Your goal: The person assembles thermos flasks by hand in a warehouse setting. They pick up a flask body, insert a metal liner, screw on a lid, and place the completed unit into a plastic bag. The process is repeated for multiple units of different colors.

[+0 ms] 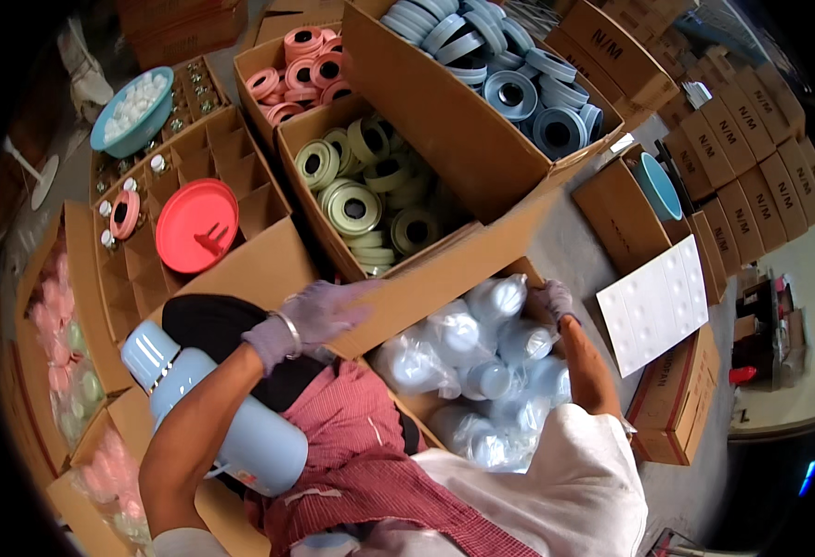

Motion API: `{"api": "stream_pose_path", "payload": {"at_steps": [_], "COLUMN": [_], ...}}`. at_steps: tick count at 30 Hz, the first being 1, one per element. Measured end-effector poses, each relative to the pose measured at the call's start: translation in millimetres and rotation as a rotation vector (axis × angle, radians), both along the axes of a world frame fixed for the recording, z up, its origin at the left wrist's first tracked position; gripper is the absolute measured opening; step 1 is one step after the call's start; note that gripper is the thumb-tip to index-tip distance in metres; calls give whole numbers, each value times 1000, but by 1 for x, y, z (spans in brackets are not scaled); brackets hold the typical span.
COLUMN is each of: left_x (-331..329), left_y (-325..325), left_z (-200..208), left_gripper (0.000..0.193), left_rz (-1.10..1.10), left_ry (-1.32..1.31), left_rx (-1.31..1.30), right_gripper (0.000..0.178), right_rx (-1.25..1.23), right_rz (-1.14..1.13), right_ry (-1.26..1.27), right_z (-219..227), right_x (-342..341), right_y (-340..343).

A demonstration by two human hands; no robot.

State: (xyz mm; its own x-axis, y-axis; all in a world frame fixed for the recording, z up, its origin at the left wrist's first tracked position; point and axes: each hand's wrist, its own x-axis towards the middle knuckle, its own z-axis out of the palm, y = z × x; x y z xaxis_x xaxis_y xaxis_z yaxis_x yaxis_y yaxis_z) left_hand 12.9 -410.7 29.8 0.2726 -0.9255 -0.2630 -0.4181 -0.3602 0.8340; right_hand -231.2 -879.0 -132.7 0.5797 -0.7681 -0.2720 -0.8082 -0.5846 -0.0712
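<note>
My left hand (pixel 319 316), in a pale purple glove, is open, with its fingers stretched out at the near cardboard flap (pixel 444 292). A light blue thermos flask (pixel 240 432) lies tilted across my lap under my left forearm. My right hand (pixel 556 299), also gloved, is closed on the right edge of the open carton (pixel 526 269) in front of me. Inside that carton are several light blue cups (pixel 486 379), wrapped in clear plastic bags.
Beyond stand cartons of cream rings (pixel 352 208), pink rings (pixel 301 72) and blue rings (pixel 509 96). A red round tray (pixel 197 223) rests on a divided carton (pixel 259 190) at left. A white dimpled sheet (pixel 653 304) leans on the right, near stacked boxes (pixel 742 186).
</note>
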Motion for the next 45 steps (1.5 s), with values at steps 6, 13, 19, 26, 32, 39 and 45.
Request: {"api": "stream_pose_path", "payload": {"at_steps": [6,13,19,26,32,39,45], "left_x": [-130,-210,-83,-208,-210,-181,-168], "left_y": [-58,-53,-111,-116,-133,-154,-156], "left_z": [-16,-3,-75,-130,-191,-225,-221], "left_gripper": [48,52,61,78,87,67,44], "left_rz": [-277,-254,-218,-274,-158,-400,-561], "left_ry": [-263,-312,90,-719,-514,-205,-91], "left_rx": [-308,-197,-134,197,279,259,184], "right_gripper": [42,40,39,59,67,67,34], "right_rx": [-141,-10,230,43,-264,239,223], "right_rz": [10,-107,-376,-283,-272,223,-177], "right_ry": [51,134,-78,-42,-48,-371,-145], "right_z": [23,-26,-38,-72,-47,72,-14], "right_x": [-109,-200,-221,-203,-201,-152,-225], "right_y": [-78,-73,-63,-72,-36,329,389]}}
